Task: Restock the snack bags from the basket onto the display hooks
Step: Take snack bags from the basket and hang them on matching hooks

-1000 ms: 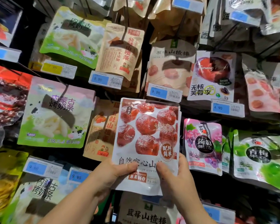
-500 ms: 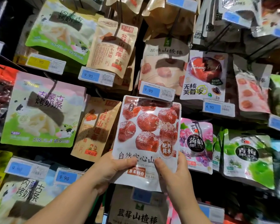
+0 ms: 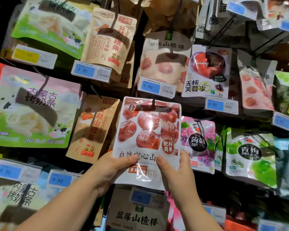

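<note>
Nudged rightward over the past second, the hawthorn snack bag (image 3: 148, 130) now sits almost squarely beneath the blue price tag (image 3: 157, 87). The left hand (image 3: 110, 170) and right hand (image 3: 177, 177) grip its lower edge, thumbs pressed on the front and the other fingers hidden behind. The bag's long axis runs upright, so its hanging end lies straight above the fingers, at the far end from them. A dark display hook (image 3: 153, 102) shows there at the top edge. Whether the hook has passed through the hole cannot be told. Both hands are level and equally near, so the coming push looks two-handed. A purple jelly bag (image 3: 198, 144) hangs just beside.
</note>
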The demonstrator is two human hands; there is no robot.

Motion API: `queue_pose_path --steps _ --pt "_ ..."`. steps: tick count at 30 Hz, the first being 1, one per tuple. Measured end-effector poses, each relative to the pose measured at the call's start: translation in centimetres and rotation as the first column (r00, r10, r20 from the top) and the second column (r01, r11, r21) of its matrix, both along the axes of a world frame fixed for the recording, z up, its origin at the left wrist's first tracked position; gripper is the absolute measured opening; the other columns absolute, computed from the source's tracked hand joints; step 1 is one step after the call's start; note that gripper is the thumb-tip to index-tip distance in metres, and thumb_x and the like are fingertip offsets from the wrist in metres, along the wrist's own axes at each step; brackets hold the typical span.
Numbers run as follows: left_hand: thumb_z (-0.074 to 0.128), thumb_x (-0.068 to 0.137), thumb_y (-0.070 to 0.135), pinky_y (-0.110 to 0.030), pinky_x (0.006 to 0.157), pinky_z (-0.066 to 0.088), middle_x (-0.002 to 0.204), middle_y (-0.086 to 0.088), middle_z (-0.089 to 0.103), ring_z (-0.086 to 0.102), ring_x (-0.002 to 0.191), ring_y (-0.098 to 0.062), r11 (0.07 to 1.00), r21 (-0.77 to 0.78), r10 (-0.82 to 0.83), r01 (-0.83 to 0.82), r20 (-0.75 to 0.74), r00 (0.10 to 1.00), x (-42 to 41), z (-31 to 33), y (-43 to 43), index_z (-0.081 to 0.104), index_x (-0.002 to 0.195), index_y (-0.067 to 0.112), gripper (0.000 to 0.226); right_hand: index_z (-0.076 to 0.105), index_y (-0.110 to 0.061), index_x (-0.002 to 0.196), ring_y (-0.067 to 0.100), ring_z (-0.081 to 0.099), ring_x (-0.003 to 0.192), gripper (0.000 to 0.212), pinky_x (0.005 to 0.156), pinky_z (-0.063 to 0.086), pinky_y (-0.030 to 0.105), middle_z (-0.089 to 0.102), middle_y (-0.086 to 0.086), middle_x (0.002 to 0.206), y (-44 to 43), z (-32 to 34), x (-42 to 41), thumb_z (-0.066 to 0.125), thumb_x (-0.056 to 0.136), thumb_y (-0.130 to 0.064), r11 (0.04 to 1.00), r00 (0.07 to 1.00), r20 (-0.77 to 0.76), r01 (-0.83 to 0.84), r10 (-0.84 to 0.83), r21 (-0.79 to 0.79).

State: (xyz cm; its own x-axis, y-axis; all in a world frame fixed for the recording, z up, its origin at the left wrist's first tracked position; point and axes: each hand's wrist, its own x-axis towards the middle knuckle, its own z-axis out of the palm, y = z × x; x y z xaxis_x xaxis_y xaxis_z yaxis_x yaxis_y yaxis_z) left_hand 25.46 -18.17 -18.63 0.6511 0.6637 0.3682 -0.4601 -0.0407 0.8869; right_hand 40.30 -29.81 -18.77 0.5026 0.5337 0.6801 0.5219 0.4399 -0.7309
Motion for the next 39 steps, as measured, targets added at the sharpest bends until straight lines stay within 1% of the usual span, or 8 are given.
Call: queue_pose_path --steps 5,9,15,21,28,33,37,39 --pt "0.080 0.074 0.028 -0.040 0.072 0.062 0.099 -0.012 0.076 0.075 0.083 -0.029 0.966 0.023 0.258 -0.258 0.004 0.966 1.1 0.2 1.1 0.064 0.111 0.012 0.043 0.013 -0.059 0.138 -0.032 0.041 0.096 0.083 0.085 0.034 0.004 0.027 -0.050 0.116 0.9 0.4 0.5 0.072 0.088 -0.030 0.999 0.996 0.080 0.040 -0.039 -0.007" --pt "0.084 0.074 0.037 -0.046 0.084 0.058 0.103 0.008 0.067 0.069 0.092 -0.018 0.803 0.220 0.571 -0.553 -0.022 0.821 1.9 0.2 1.9 0.036 0.132 0.028 0.076 0.012 -0.074 0.130 -0.022 0.030 0.119 0.079 0.101 0.030 0.015 0.020 -0.051 0.127 2.1 0.4 1.4 0.069 0.090 -0.036 0.993 0.976 0.204 0.097 -0.082 -0.066" --pt "0.078 0.076 0.050 -0.041 0.093 0.053 0.131 0.009 0.042 0.053 0.112 -0.016 0.695 0.482 0.635 -0.533 -0.066 0.769 3.4 -0.2 2.8 0.017 0.147 0.048 0.093 0.022 -0.063 0.137 -0.004 0.031 0.126 0.066 0.104 0.031 0.025 0.032 -0.023 0.141 3.4 -0.2 2.9 0.065 0.092 -0.042 0.974 0.956 0.265 0.171 -0.127 -0.148" --pt "0.073 0.081 0.048 -0.025 0.089 0.036 0.150 0.001 0.033 0.040 0.132 -0.018 0.688 0.544 0.638 -0.481 -0.135 0.758 4.3 -0.4 3.5 0.008 0.154 0.045 0.097 0.019 -0.056 0.146 0.003 0.031 0.138 0.072 0.109 0.033 0.032 0.030 -0.017 0.155 4.4 -0.3 3.9 0.064 0.091 -0.045 0.947 0.935 0.309 0.246 -0.175 -0.209" --pt "0.070 0.085 0.048 -0.036 0.102 0.039 0.156 -0.006 0.026 0.034 0.139 -0.025 0.704 0.536 0.649 -0.465 -0.222 0.728 5.5 0.1 4.7 0.003 0.154 0.046 0.097 0.011 -0.046 0.154 0.015 0.028 0.147 0.078 0.114 0.032 0.036 0.027 -0.007 0.161 5.8 -0.1 4.8 0.061 0.093 -0.046 0.908 0.918 0.343 0.305 -0.200 -0.287" --pt "0.070 0.085 0.048 -0.036 0.101 0.039 0.150 -0.011 0.031 0.043 0.131 -0.029 0.731 0.504 0.638 -0.460 -0.266 0.723 6.3 0.2 5.9 0.001 0.153 0.050 0.098 0.005 -0.038 0.157 0.023 0.041 0.139 0.081 0.100 0.038 0.030 0.033 -0.002 0.158 7.0 -0.1 5.3 0.059 0.096 -0.043 0.860 0.911 0.363 0.338 -0.197 -0.382" --pt "0.071 0.082 0.053 -0.049 0.111 0.036 0.148 -0.016 0.032 0.039 0.134 -0.037 0.674 0.525 0.709 -0.519 -0.265 0.653 6.4 -0.1 6.1 0.004 0.153 0.047 0.097 0.002 -0.037 0.157 0.026 0.040 0.139 0.081 0.103 0.038 0.034 0.028 0.004 0.160 7.3 -0.5 5.1 0.057 0.098 -0.039 0.832 0.916 0.352 0.343 -0.193 -0.437" --pt "0.070 0.083 0.051 -0.046 0.113 0.032 0.151 -0.012 0.025 0.032 0.137 -0.035 0.655 0.521 0.733 -0.547 -0.261 0.629 6.1 -0.5 5.9 0.014 0.154 0.040 0.091 0.001 -0.040 0.157 0.026 0.038 0.140 0.080 0.103 0.037 0.034 0.025 0.004 0.162 6.9 -0.7 4.9 0.057 0.099 -0.038 0.816 0.907 0.372 0.364 -0.200 -0.450"
